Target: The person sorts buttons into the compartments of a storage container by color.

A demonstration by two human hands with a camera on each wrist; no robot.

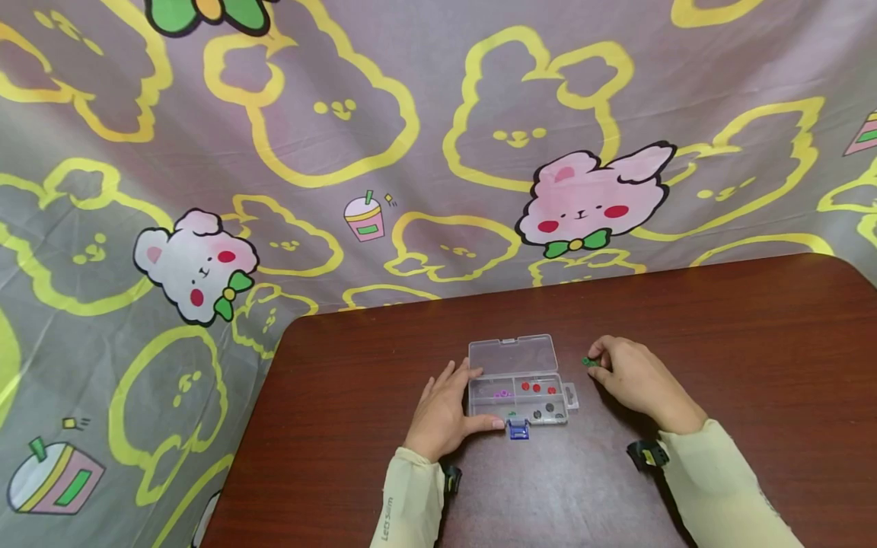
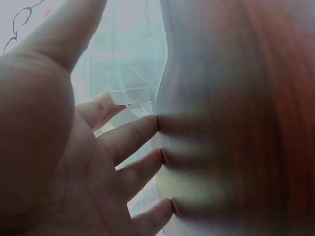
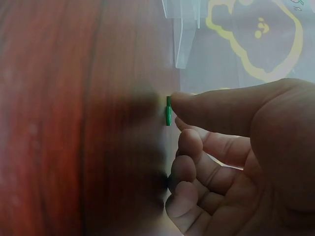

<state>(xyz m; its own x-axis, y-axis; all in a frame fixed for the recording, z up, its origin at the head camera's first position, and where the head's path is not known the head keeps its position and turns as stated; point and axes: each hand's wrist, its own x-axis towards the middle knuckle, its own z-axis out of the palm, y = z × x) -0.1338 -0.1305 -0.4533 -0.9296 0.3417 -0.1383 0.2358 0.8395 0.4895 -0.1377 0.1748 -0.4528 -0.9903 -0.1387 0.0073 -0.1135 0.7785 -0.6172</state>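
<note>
A clear plastic compartment box [image 1: 517,399] lies on the table with its lid [image 1: 512,355] raised at the back. My left hand [image 1: 441,407] rests at its left side, fingers spread on the tabletop and thumb along the front edge. Inside are purple pieces [image 1: 503,394] at back left, red pieces [image 1: 537,388] at back right, dark pieces [image 1: 550,409] at front right and a green bit [image 1: 511,414] at front left. To the right of the box, my right hand [image 1: 633,373] pinches a small flat green piece [image 3: 168,112] at table level between thumb and index finger.
A blue latch [image 1: 518,430] sticks out at the box's front, and a clear hanging tab [image 1: 572,396] at its right. The brown wooden table [image 1: 754,358] stretches around both hands. A patterned cloth [image 1: 425,152] hangs behind its far edge.
</note>
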